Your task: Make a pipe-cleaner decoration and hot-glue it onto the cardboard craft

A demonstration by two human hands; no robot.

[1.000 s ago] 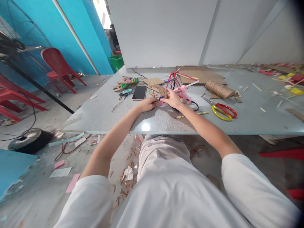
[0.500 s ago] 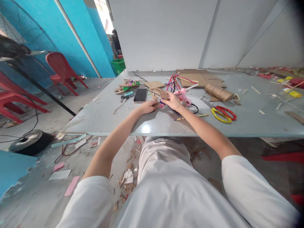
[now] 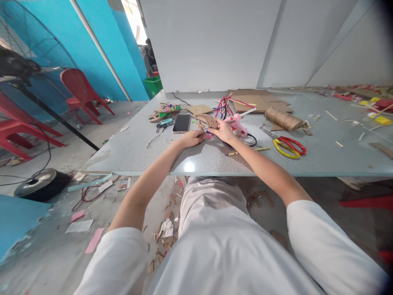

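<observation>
A curved, twine-wrapped piece [image 3: 209, 119], like part of a ring, lies on the table between my hands. At its near end is a small pink and dark-blue decoration [image 3: 209, 136], partly covered by fingers. My left hand [image 3: 193, 139] is closed at the near left side of the piece, fingers curled down. My right hand [image 3: 223, 132] pinches the piece from the right, thumb by the dark-blue part. Just beyond my right hand lies a pink hot glue gun [image 3: 238, 125] with a white glue stick in it. A phone [image 3: 182, 123] rests beyond my left hand.
Right of my right arm lie red-and-yellow-handled scissors [image 3: 288, 147], a twine spool [image 3: 284, 119] and a pencil [image 3: 259, 150]. Cardboard sheets [image 3: 260, 100] and coloured pipe cleaners [image 3: 225, 105] lie at the back. Small snips [image 3: 165, 123] and a decorated piece [image 3: 166, 111] sit at left.
Both hands stay in nearly the same place on the twine-wrapped piece. Only a slight shift of the view shows.
</observation>
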